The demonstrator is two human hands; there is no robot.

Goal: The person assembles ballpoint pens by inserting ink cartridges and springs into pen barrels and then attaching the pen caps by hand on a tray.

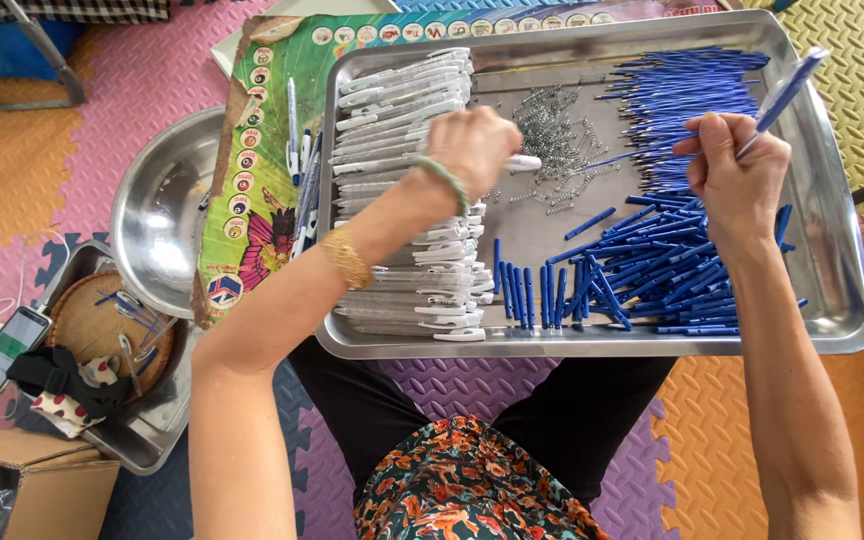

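Over steel tray (852,300): left hand (472,148) grip seemingly pinches white barrel (524,162); right hand (737,175) holds blue pen (782,95); bare centre.

L hand (472,150) on white pen barrel (522,162), R hand (737,175) gripping blue pen (782,95) over steel tray (842,290).

A flattened printed cardboard sheet (262,120) lies on the floor mats beside and partly under the steel tray's left edge: green and yellow, with a row of small round emblems along its borders and a pink butterfly picture (its edges are torn and brown). At far left a smartphone (7,348) lies tilted, screen lit green-white. A plain brown cardboard box (47,485) sits bottom left.
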